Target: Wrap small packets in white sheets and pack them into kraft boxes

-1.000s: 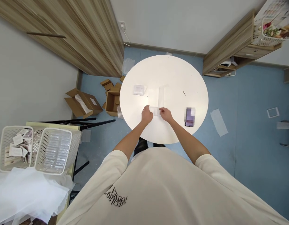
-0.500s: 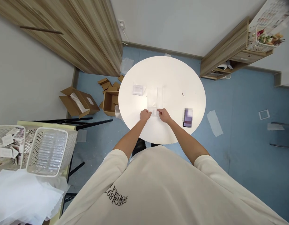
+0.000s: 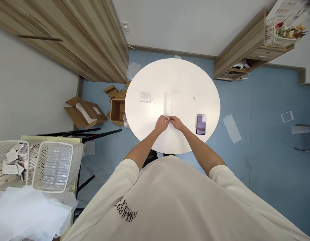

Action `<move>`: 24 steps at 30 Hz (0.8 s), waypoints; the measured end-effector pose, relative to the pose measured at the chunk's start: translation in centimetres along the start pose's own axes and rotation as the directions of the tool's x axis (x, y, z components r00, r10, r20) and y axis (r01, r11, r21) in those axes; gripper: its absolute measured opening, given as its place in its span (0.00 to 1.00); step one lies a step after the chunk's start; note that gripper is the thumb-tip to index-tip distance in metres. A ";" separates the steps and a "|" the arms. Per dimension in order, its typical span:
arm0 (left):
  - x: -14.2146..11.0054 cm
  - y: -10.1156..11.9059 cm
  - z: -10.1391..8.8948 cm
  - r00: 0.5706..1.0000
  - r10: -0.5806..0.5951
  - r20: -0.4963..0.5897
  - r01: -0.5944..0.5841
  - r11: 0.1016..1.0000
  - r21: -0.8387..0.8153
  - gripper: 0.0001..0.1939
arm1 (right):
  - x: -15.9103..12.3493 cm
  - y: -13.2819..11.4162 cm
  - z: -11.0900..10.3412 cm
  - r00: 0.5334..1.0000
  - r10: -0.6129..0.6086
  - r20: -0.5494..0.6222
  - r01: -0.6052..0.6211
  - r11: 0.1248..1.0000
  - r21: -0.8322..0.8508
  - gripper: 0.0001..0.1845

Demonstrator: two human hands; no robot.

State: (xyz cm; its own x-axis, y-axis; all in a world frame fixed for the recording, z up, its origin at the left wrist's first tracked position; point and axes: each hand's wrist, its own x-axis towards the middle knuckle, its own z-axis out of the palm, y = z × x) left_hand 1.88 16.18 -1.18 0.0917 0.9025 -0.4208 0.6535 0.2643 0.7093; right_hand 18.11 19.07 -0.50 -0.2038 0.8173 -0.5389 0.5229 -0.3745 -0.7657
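Note:
A thin, whitish wrapping sheet [image 3: 169,103] lies on the round white table [image 3: 144,77], its far part stretching away from me as a narrow strip. At its near end, my left hand [image 3: 161,124] pinches the sheet's left side with curled fingers. Close beside it, almost touching, my right hand [image 3: 176,123] is also closed on the near end. Whatever may lie inside the folds is hidden by my fingers. Left of the sheet rests a small whitish wrapped packet [image 3: 145,97]. Toward the table's right edge lies a phone [image 3: 201,124], partly pixelated.
Cardboard boxes [image 3: 88,112] stand open on the floor to the left. A side table at lower left bears a white basket of clear plastic pieces [image 3: 53,165] and a heap of white sheets [image 3: 31,212]. A wooden shelf [image 3: 241,45] stands at back right.
My left hand has moved right, carrying the left side of the sheet over toward my right hand. The sheet now looks narrower. My right hand has barely shifted.

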 end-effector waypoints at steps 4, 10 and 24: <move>-0.4 -0.2 0.2 0.992 0.125 0.027 -0.127 0.987 0.101 0.17 | 0.0 0.7 -0.2 0.997 0.040 0.063 -0.051 0.982 0.181 0.22; -0.4 0.0 -0.5 0.981 0.154 0.119 -0.178 0.956 0.232 0.20 | -0.8 1.7 0.5 0.998 0.034 -0.060 -0.024 0.985 0.170 0.18; -3.7 -0.1 1.0 0.950 0.179 0.255 -0.285 0.830 0.480 0.47 | 0.0 0.9 -1.0 0.931 -0.329 0.160 0.363 0.776 -0.515 0.30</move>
State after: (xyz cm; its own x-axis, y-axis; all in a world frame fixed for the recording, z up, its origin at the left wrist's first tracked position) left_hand 2.25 12.48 -0.24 0.3960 0.8180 -0.4172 0.8765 -0.2011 0.4374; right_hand 19.38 19.22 -0.81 -0.4944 0.8137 -0.3056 0.7581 0.2317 -0.6095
